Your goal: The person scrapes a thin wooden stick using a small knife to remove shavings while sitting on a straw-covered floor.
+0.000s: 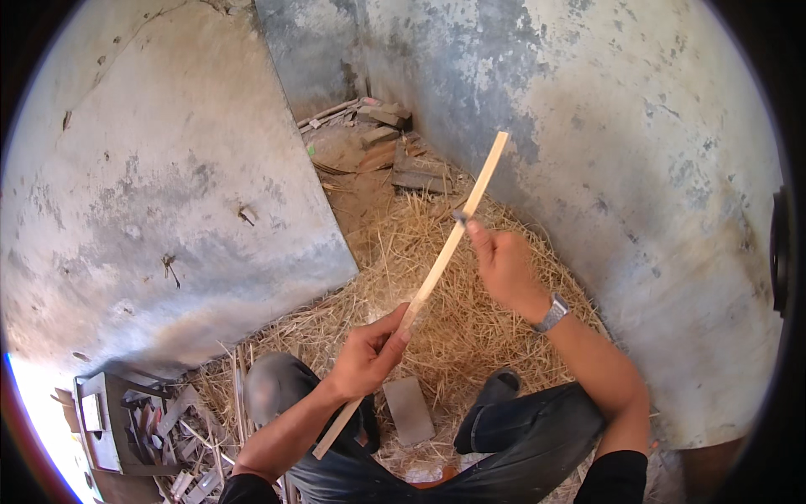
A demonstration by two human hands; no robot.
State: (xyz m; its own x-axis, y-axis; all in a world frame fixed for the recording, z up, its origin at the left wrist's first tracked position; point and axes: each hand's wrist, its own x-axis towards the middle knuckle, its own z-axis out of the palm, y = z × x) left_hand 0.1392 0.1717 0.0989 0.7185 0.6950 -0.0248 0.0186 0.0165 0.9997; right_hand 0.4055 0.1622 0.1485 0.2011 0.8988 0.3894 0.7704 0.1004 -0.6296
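A long, pale wooden strip [441,262] slants up and away to the right in front of me. My left hand [367,357] is closed around its lower half, and the tail end passes beneath my left forearm. Higher on the strip, my right hand [510,267], with a watch at its wrist, grips a small dark tool [459,217]. Only its blade-like tip shows, resting against the strip near the thumb. Fingers cover the rest, so its exact kind is unclear.
Straw or shavings [453,311] cover the floor. A flat, brick-like block [409,410] lies between my bent legs. Wood pieces [382,118] are heaped in the far corner. A wooden box frame [109,420] with scraps stands at lower left. Worn walls [655,210] close in both sides.
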